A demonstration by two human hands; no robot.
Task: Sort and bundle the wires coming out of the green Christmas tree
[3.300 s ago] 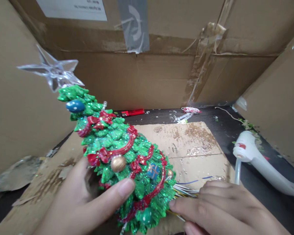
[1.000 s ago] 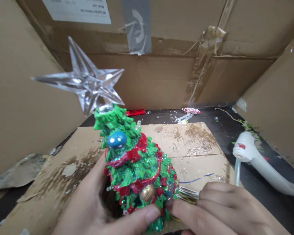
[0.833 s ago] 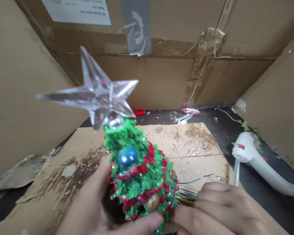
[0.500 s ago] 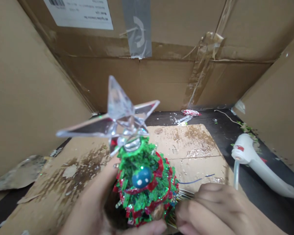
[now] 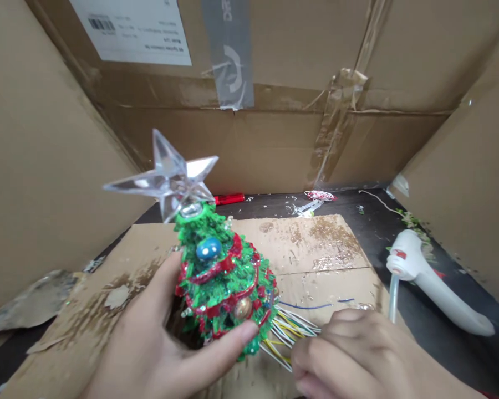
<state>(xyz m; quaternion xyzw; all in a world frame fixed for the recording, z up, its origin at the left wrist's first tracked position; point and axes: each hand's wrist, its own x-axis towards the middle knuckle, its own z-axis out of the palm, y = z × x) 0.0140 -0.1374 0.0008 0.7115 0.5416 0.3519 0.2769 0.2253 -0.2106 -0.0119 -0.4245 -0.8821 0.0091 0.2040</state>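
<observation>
A small green Christmas tree ornament (image 5: 228, 282) with red garland and painted baubles leans to the left, gripped by my left hand (image 5: 162, 332). My thumb lies across its lower front; the other fingers are hidden behind it. On its tip sits a clear plastic star (image 5: 172, 180). From the tree's lower right side comes a bundle of white, yellow and green wires (image 5: 293, 327). My right hand (image 5: 353, 354) is closed round the far end of these wires.
A white glue gun (image 5: 436, 282) lies at the right. Stained cardboard (image 5: 307, 238) covers the dark table, with blue wire scraps (image 5: 311, 306) on it. A red tool (image 5: 229, 198) and a tangle of red and white string (image 5: 321, 195) lie at the back. Cardboard walls surround the space.
The tree has moved left and away from me, tilting more to the left. More of the wire bundle shows between tree and right hand. The red tool has come into view.
</observation>
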